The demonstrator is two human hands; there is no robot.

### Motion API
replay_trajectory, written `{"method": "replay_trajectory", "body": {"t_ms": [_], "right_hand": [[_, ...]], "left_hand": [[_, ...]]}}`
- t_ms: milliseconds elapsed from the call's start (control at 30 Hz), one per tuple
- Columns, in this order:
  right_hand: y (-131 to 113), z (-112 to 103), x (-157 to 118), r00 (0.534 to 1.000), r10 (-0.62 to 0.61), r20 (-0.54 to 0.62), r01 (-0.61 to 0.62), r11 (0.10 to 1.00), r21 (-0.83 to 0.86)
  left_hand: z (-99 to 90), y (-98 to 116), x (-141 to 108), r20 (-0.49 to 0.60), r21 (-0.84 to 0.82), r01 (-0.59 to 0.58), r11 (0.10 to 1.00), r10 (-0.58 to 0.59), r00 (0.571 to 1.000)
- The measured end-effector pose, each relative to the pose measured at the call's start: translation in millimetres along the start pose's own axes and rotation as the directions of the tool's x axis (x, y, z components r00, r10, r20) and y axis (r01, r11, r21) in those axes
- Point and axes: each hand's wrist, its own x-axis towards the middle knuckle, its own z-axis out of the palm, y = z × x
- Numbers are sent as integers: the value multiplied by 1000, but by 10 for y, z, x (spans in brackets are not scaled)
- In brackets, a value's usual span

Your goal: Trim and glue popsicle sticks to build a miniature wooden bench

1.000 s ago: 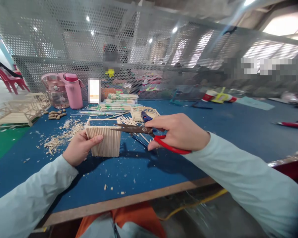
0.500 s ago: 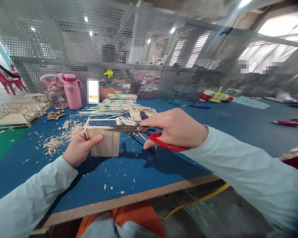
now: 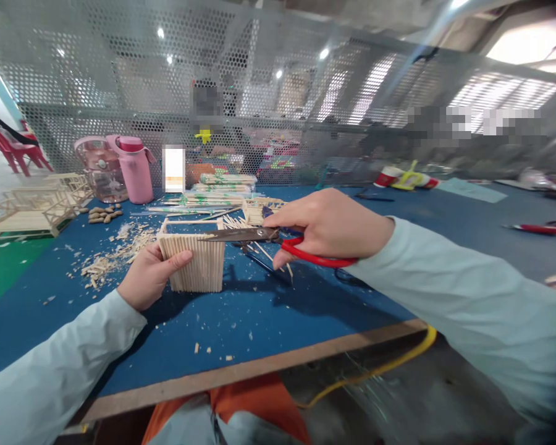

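Note:
My left hand (image 3: 151,275) is closed around the left side of a small box made of wooden sticks (image 3: 197,266), thumb across its front wall. The box stands upright on the blue table, its lower edge touching or close to the surface. In my right hand (image 3: 328,225) is a pair of scissors with red handles (image 3: 324,254). Their dark blades lie level across the upper front of the box, pointing left. The blades look closed or nearly so. Behind the box lie loose cut sticks (image 3: 236,221), and a dark tool (image 3: 264,262) rests partly under my right hand.
Wood scraps (image 3: 102,266) and peanuts (image 3: 104,214) lie on the left. Behind them stand a pink bottle (image 3: 136,173) and a clear pink-tinted jug (image 3: 104,173). Stick models (image 3: 23,210) sit at far left. Bundled sticks (image 3: 222,191) lie before a perforated metal screen (image 3: 134,74).
My right hand and the scissors have shifted slightly up and to the right. My left hand and the box stay almost where they were.

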Motion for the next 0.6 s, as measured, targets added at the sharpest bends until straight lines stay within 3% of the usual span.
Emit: {"method": "replay_trajectory", "body": {"t_ms": [367, 600], "right_hand": [[87, 95, 5, 996, -83, -40, 85, 994, 70], [0, 72, 74, 1000, -27, 8, 27, 998, 48]], "left_hand": [[8, 3, 1, 8, 41, -4, 999, 4, 1000], [-4, -6, -3, 9, 32, -7, 999, 7, 1000]]}}
